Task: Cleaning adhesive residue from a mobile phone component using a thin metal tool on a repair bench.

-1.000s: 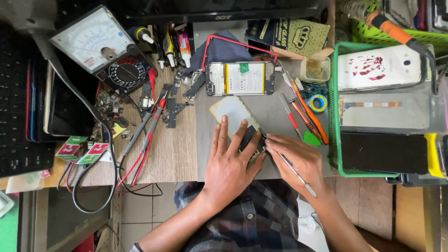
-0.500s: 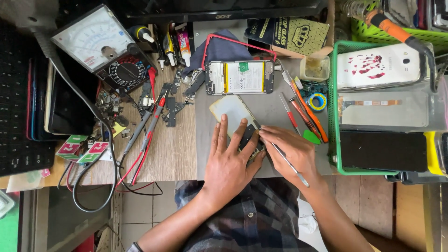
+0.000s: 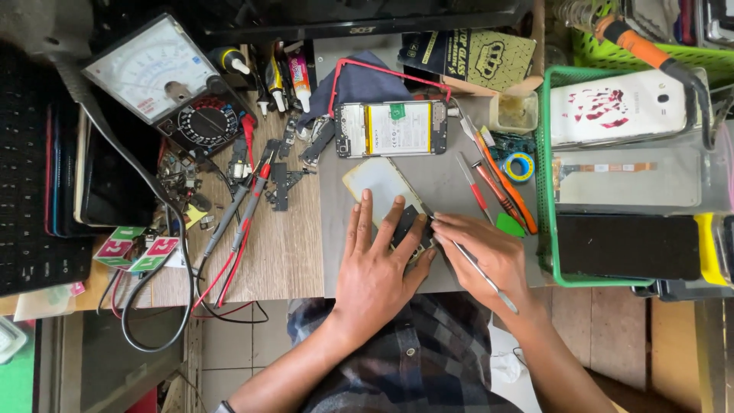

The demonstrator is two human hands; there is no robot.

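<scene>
My left hand lies flat, fingers spread, pressing down a phone panel on the grey mat; a dark part shows between its fingers. My right hand grips a thin metal pry tool, its tip meeting the dark part's right edge beside my left fingers. An opened phone with its insides showing lies farther back on the mat.
An analog multimeter with red and black probes sits at left among small parts. Screwdrivers and a tape roll lie right of the mat. A green basket holds phones and screens. Glue tubes stand at the back.
My right hand has shifted slightly left and up, bringing the tool tip closer against the dark part. My left hand stays pressed on the panel.
</scene>
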